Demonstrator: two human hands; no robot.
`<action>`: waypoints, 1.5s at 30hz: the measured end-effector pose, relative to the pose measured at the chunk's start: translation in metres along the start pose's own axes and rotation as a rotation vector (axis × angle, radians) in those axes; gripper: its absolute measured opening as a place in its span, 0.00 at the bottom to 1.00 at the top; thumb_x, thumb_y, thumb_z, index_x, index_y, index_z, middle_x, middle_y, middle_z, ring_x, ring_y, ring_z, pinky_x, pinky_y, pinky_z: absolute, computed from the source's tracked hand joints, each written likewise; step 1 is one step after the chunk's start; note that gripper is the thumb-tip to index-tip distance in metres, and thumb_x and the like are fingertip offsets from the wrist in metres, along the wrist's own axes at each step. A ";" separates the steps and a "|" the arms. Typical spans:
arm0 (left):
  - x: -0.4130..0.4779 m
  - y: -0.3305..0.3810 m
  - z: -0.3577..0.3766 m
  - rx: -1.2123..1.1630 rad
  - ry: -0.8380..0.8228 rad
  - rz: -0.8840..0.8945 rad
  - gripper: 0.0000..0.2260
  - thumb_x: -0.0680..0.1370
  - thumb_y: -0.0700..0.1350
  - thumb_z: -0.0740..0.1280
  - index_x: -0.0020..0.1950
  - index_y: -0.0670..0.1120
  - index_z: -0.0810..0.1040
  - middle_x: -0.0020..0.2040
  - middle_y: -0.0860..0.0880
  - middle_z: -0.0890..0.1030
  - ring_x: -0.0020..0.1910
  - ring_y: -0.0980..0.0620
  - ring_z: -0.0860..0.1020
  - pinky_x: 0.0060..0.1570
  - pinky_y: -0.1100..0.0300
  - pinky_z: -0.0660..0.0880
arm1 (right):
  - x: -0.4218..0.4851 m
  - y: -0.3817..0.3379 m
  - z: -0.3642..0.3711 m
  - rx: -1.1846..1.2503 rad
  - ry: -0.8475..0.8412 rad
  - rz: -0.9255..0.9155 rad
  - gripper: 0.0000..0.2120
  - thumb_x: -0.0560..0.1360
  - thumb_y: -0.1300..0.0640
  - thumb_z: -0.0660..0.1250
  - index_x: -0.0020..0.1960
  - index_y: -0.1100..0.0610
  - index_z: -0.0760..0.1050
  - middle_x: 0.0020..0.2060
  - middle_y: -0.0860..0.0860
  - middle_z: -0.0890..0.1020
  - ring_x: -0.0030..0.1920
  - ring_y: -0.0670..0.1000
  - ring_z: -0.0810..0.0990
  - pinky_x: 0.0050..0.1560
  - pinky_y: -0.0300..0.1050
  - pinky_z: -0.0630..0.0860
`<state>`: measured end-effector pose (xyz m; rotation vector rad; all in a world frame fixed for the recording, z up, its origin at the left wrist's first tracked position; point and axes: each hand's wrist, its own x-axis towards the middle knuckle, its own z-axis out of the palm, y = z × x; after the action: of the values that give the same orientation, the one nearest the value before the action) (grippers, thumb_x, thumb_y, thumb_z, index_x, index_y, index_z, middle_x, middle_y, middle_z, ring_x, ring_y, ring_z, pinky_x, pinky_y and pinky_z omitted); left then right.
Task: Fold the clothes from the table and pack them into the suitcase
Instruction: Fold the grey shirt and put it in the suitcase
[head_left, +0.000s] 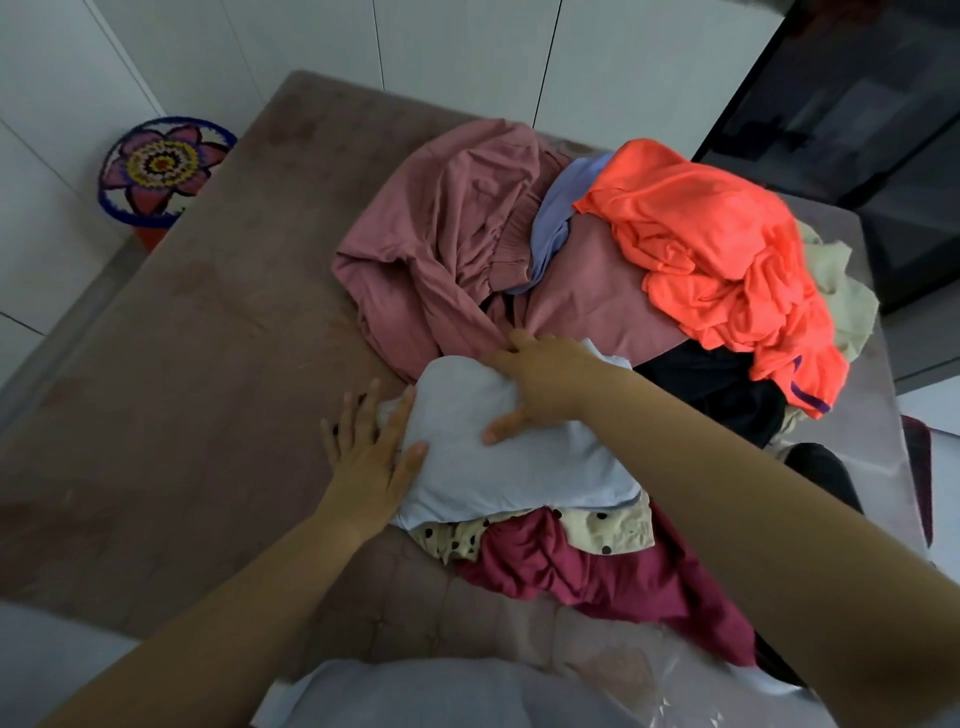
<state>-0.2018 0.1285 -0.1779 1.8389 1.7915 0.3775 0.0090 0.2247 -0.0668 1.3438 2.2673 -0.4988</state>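
Right fingers (521, 343) grip a puffy pale-blue garment (519, 470); left fingers (359, 415) press.

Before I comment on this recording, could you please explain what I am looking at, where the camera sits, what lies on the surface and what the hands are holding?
There is no machine here. A person works with two bare hands, and the single picture comes from a camera worn on their head, looking forward and down. On the brownish padded surface lies an unfolded pile: a dusty pink garment, an orange garment, a black garment, a dark red garment and a cream dotted garment. On top, nearest the person, is a pale blue garment. The left hand lies flat against its left edge. The right hand rests on top, with its fingers curled over the far edge. A flower-patterned stool stands at the left.
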 end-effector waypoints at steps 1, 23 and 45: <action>-0.003 0.002 0.000 -0.034 0.021 -0.058 0.40 0.63 0.78 0.32 0.71 0.60 0.36 0.78 0.49 0.41 0.75 0.47 0.37 0.70 0.48 0.32 | -0.005 0.000 0.002 0.033 -0.007 0.010 0.49 0.61 0.27 0.68 0.75 0.47 0.56 0.65 0.52 0.66 0.63 0.58 0.70 0.60 0.53 0.68; -0.003 0.082 -0.063 -0.631 -0.128 0.160 0.04 0.78 0.48 0.65 0.50 0.55 0.76 0.43 0.60 0.82 0.42 0.69 0.78 0.41 0.71 0.71 | -0.114 -0.011 0.022 0.684 0.205 0.160 0.21 0.63 0.41 0.76 0.52 0.44 0.75 0.54 0.41 0.78 0.57 0.48 0.75 0.61 0.46 0.70; -0.212 0.453 0.135 -0.612 -0.351 0.469 0.45 0.69 0.63 0.70 0.76 0.46 0.51 0.73 0.51 0.59 0.71 0.53 0.61 0.69 0.58 0.59 | -0.500 0.109 0.238 2.021 1.412 0.837 0.10 0.70 0.52 0.74 0.49 0.51 0.77 0.45 0.47 0.83 0.46 0.52 0.82 0.45 0.45 0.78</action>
<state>0.2327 -0.0908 -0.0016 1.7115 0.8667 0.6453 0.3626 -0.2099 0.0031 4.0995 0.3235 -2.1351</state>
